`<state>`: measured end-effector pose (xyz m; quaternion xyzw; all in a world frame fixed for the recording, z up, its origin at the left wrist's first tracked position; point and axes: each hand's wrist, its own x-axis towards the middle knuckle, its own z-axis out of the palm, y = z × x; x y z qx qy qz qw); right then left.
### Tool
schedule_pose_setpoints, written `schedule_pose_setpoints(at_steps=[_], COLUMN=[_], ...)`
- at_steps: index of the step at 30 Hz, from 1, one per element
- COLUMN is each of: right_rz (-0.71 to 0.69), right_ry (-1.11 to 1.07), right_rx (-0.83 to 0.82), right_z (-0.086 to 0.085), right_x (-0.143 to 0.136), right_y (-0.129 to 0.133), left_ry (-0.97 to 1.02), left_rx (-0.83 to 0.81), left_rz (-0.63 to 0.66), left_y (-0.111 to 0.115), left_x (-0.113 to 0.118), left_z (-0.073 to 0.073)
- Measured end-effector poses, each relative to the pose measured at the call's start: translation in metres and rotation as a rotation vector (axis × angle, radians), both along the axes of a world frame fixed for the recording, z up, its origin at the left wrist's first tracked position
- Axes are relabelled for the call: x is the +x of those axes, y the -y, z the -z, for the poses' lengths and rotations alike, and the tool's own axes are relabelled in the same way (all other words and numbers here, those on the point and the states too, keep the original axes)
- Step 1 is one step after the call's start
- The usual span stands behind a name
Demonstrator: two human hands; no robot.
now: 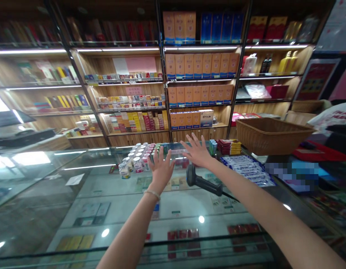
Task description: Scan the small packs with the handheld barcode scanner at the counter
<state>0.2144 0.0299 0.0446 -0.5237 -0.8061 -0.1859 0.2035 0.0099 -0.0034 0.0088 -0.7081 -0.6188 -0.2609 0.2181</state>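
Observation:
Both my arms reach forward over a glass counter (111, 190). My left hand (161, 170) is open with fingers spread, beside a group of small bottles (138, 151) with white, pink and green tops; whether it touches them I cannot tell. A beaded bracelet (153, 193) circles that wrist. My right hand (197, 151) is also open, fingers apart, holding nothing. Just below it a black handheld barcode scanner (203, 182) lies on the glass, its cable running under my right forearm. Right of this hand stand small green-blue cans (212, 147) and a stack of red and yellow packets (229, 146).
Blue-and-white packets (247, 170) lie in a row on the right, near a brown wicker basket (274, 134). Shelves behind hold orange boxes (201, 65), blue boxes (222, 28) and cigarette packs (130, 101). A white paper (74, 179) rests on the left glass. A person's white sleeve (334, 116) shows far right.

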Motion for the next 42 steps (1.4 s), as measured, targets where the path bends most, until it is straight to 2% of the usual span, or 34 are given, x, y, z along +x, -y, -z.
schedule_pose_setpoints(at_steps=[9, 13, 18, 24, 30, 35, 42], right_rz=[0.073, 0.12, 0.186, 0.258, 0.348, 0.365, 0.361], right_ry=[-0.037, -0.042, -0.044, -0.055, -0.081, -0.079, -0.103], right_rx=[0.051, 0.053, 0.043, 0.016, -0.069, -0.132, -0.137], right_z=[-0.001, 0.001, 0.005, 0.0, -0.004, 0.001, 0.025], right_x=[0.052, 0.079, 0.113, 0.144, 0.161, 0.164, 0.17], right_y=[0.016, 0.023, 0.027, 0.015, -0.009, -0.026, -0.047], left_ry=[-0.016, -0.009, 0.049, 0.057, 0.065, 0.05, 0.006], left_rx=[0.01, 0.006, -0.054, -0.125, -0.17, -0.168, -0.224], left_rz=[0.095, 0.118, 0.14, 0.171, 0.178, 0.181, 0.154], left_y=[-0.004, -0.006, -0.016, -0.035, -0.053, -0.069, -0.08], left_x=[0.032, 0.059, 0.096, 0.129, 0.167, 0.194, 0.212], left_z=[-0.015, -0.025, -0.027, -0.029, -0.035, -0.029, -0.01])
